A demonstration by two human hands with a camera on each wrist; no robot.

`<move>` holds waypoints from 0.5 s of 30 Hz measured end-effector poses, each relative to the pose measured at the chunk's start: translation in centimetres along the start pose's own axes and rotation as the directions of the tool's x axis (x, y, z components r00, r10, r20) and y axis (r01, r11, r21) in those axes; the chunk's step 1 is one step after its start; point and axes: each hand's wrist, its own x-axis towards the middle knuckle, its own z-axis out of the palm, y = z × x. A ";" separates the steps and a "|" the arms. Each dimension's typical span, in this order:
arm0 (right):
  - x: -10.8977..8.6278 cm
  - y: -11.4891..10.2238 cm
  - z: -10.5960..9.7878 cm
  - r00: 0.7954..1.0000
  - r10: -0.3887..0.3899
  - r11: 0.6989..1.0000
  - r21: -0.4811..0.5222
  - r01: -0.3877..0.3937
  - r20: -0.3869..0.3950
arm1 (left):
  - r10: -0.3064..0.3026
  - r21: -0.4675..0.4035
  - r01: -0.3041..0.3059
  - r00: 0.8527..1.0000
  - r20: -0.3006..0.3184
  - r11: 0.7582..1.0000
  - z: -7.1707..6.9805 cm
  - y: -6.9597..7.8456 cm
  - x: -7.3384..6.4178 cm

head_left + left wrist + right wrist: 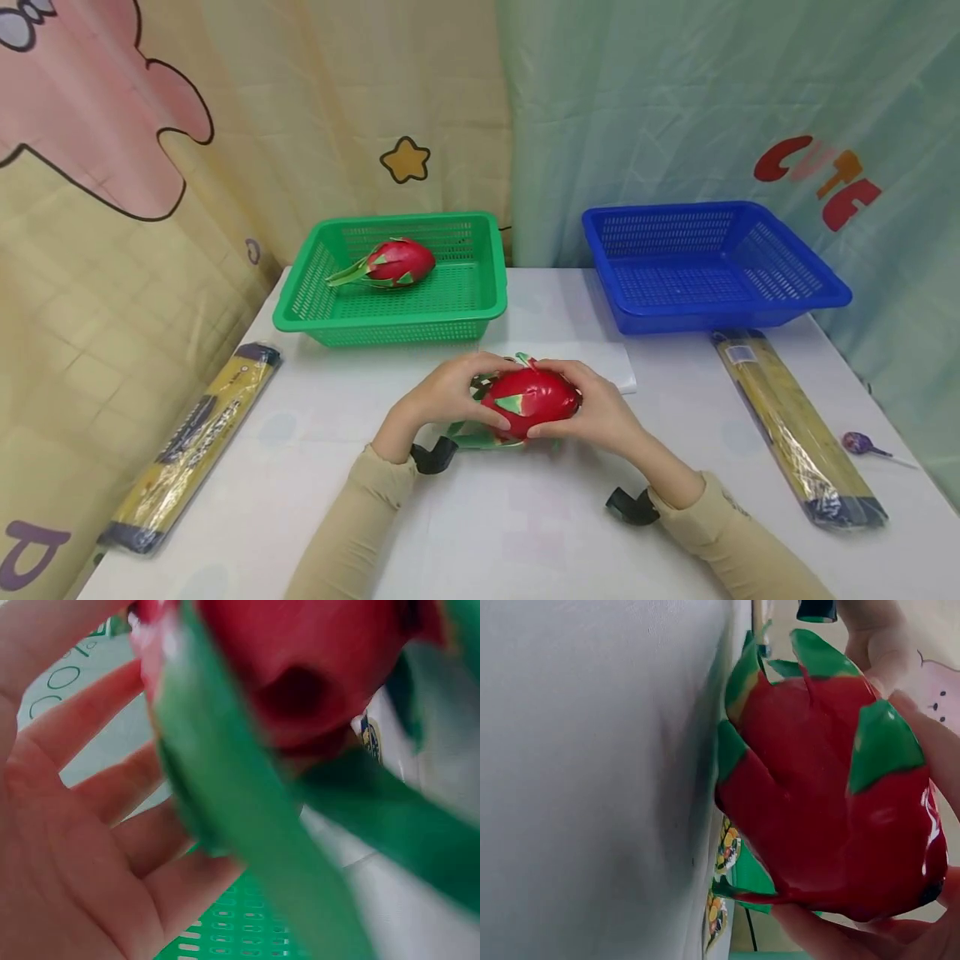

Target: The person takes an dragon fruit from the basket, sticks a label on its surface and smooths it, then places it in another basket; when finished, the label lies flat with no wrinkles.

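Observation:
A red dragon fruit (542, 393) with green-tipped scales is between both hands, low over the middle of the table. My left hand (444, 397) grips its leafy left end, thumb in front and fingers behind. My right hand (602, 410) holds the opposite, rounded end the same way. Long green leaves (247, 802) trail from the fruit across the left wrist view, partly covering the left fingers. In the right wrist view the fruit's glossy side (817, 825) shows close to the tabletop. A second dragon fruit (402, 262) lies in the green basket (390, 327) at the back left.
A blue basket (720, 315) stands at the back right. Yellow-and-navy packages in clear wrap lie along the left (197, 446) and right (798, 425) table sides. A lollipop (857, 443) is near the right edge. Behind the hands lies a flat white sheet (611, 360).

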 end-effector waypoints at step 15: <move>0.3 2.2 -3.5 0.928 -0.104 0.990 0.124 0.064 0.357 | -0.056 -0.150 0.079 0.987 0.149 0.986 0.4 -1.1 0.2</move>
